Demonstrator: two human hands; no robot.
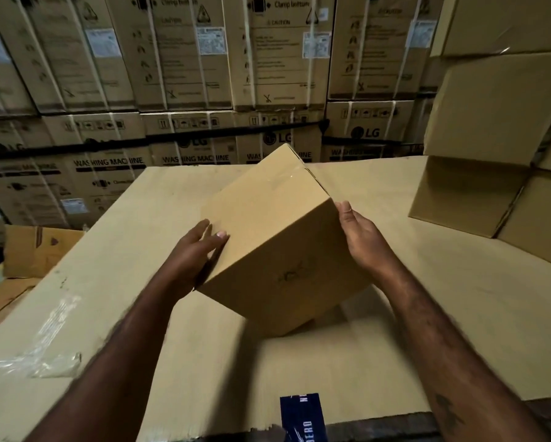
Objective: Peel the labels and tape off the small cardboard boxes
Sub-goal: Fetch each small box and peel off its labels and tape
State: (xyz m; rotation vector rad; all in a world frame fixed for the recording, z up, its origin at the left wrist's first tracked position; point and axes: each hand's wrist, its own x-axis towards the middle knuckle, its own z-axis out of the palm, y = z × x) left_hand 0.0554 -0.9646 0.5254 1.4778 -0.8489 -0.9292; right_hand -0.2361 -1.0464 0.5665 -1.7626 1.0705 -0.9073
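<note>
Box (274,237) tilted over table (459,298), pressed between left grip (197,250) and right grip (360,237), fingers straight and flat against its sides. Clear tape (291,175) unpeeled along far seam; no label showing. Probably early.

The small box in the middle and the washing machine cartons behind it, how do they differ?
The small box is nearly plain, with only a faint mark and clear tape; the washing machine cartons carry bold print, white labels and straps. The small box is tilted; the washing machine cartons stand stacked upright. Both are brown cardboard.
</note>
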